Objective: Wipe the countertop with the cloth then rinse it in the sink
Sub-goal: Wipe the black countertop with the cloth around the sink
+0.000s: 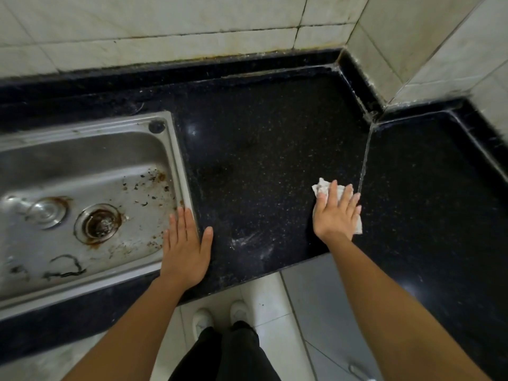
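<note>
- Two hands down on a black speckled bench (261, 149), tiled wall behind, seam line running front to back just right of the cloth.
- Steel sink (82, 149) set into the left end, grubby around the drain, well apart from the cloth across the open middle stretch.
- Pale smear (247, 240) near the front edge, between both hands, looks unwiped so far.
- Left hand (184, 248) flat and spread, gripping nothing, resting right on the sink's right rim, so nearer the sink.
- Right hand (336, 213) pressed flat on top of the white cloth (323, 188), fingers (334, 193) spread, pinning rather than clenching.
- Cloth crumpled under that palm, poking out beyond the fingertips and at the right edge, long axis roughly front to back.
- Guessing wiping is mid-way: next sweep probably leftward toward the smear, sink rinse not yet done.
</note>
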{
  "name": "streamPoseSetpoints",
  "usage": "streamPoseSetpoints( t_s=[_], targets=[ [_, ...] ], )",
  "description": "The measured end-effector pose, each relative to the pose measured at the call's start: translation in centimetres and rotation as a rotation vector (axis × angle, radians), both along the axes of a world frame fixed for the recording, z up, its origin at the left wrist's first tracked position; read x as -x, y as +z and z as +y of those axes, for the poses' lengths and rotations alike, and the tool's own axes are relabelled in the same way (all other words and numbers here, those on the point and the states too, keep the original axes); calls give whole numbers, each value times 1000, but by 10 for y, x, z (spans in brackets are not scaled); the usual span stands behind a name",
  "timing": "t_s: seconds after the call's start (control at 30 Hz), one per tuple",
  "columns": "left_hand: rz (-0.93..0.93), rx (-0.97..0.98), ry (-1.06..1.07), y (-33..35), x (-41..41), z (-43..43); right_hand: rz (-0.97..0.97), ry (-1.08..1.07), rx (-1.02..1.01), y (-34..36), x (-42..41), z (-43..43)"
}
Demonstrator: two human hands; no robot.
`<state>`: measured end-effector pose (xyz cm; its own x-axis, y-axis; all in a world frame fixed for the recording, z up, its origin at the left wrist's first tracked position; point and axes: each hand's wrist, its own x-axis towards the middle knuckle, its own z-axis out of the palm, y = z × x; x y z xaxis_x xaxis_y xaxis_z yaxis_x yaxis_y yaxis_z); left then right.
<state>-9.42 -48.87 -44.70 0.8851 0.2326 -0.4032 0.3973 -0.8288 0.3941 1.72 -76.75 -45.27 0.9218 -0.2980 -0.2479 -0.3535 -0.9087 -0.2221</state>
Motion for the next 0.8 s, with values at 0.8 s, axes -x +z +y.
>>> streamPoseSetpoints(
  t_s=[0.8],
  targets=[
    [-17, -40, -113, -6, 14, 17, 82, 598, 300, 15, -50, 12]
  ],
)
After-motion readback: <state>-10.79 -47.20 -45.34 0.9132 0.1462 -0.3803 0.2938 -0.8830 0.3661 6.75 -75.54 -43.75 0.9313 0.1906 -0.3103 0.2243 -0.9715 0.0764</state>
